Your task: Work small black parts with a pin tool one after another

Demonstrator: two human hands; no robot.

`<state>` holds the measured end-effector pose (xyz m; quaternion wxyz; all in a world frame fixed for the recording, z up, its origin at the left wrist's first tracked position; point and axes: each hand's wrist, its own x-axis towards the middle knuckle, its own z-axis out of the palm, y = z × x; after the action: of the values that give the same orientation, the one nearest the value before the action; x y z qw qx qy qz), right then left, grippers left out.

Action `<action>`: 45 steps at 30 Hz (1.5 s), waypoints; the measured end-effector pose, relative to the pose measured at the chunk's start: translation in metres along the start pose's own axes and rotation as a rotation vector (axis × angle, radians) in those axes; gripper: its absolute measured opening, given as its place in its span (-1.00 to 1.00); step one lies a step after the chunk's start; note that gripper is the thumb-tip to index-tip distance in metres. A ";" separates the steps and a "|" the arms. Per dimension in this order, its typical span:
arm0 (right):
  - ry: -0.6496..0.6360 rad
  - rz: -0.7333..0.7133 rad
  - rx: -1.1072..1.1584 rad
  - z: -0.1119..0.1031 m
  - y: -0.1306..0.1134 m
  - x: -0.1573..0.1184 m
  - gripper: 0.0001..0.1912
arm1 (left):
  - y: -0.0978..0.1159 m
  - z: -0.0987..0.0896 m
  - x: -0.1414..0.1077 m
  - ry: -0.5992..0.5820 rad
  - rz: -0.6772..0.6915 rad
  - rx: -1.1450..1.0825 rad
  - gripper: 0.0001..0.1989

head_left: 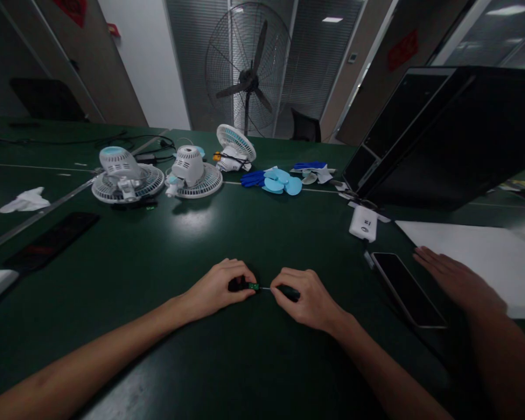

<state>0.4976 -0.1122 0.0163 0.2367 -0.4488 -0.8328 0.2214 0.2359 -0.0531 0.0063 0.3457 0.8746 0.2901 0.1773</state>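
Observation:
My left hand [221, 287] is closed on a small dark piece with a green circuit board [254, 286] at its end, low over the table's near middle. Facing it, my right hand [306, 297] grips a screwdriver [289, 291] by its dark handle. The thin metal shaft points left, its tip at or very close to the board; whether it touches I cannot tell. Most of the dark piece is hidden behind my left fingers.
Beyond my hands lie small white fans [196, 181], light-blue fan blades [282, 182] and blue gloves. To the right are a phone [409, 289], a white power bank [363, 223], a large black monitor [446, 140] and another person's hand [461, 280]. A dark phone-like slab [52, 239] lies left.

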 end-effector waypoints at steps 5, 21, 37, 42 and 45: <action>0.001 0.008 0.016 0.005 -0.007 0.005 -0.86 | -0.004 0.003 -0.001 0.023 0.022 -0.006 -0.83; 0.141 0.027 0.160 0.003 0.007 -0.001 -0.85 | 0.000 -0.008 -0.025 -0.058 0.082 0.021 -0.78; 0.124 0.046 0.216 0.006 0.008 -0.004 -0.84 | -0.153 -0.161 -0.077 0.412 -0.402 0.445 -0.46; 0.135 0.050 0.178 0.002 0.015 -0.004 -0.82 | -0.146 -0.153 -0.078 0.428 -0.441 0.392 -0.36; 0.176 0.054 0.047 -0.008 0.033 -0.004 -0.82 | -0.146 -0.154 -0.086 0.456 -0.445 0.331 -0.23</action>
<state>0.5255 -0.0975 0.0031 0.3132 -0.4832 -0.7910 0.2067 0.0350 0.0567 0.0008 0.1561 0.7721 0.5679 0.2387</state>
